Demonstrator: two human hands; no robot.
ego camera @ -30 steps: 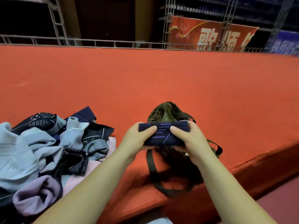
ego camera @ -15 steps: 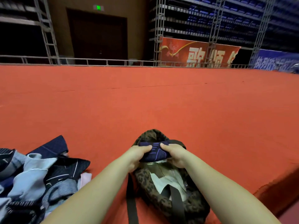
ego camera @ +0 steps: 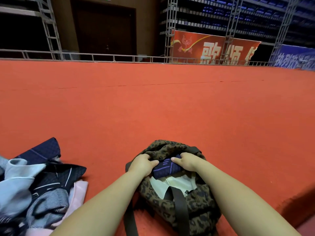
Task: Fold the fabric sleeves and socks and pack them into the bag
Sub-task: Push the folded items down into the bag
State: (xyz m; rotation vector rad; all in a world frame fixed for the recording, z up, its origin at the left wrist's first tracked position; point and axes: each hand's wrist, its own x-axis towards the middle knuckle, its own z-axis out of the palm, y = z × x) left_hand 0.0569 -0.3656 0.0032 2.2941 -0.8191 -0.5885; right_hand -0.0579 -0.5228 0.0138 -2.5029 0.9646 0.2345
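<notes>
**Folded sleeve goes into the leopard bag**

Red carpet (ego camera: 170,108) covers the stage where the bag (ego camera: 192,208) sits open. Both hands pinch a folded navy sleeve (ego camera: 166,166) with purple stripes, the left hand (ego camera: 142,165) and right hand (ego camera: 186,161) each curled on an end, holding it in the bag's mouth above a pale lining. Unfolded blue, navy and pink pieces lie in a pile (ego camera: 39,193) at the left.

The bag (ego camera: 180,206) sits on the carpeted platform (ego camera: 170,108), at its near edge. A folded sleeve (ego camera: 166,167) lies in the bag's mouth, between the left hand (ego camera: 142,165) and right hand (ego camera: 186,161). A pile of garments (ego camera: 37,189) lies left of the bag. A railing (ego camera: 102,57) stands far behind the bag, with a banner (ego camera: 213,47) beyond the railing.
</notes>
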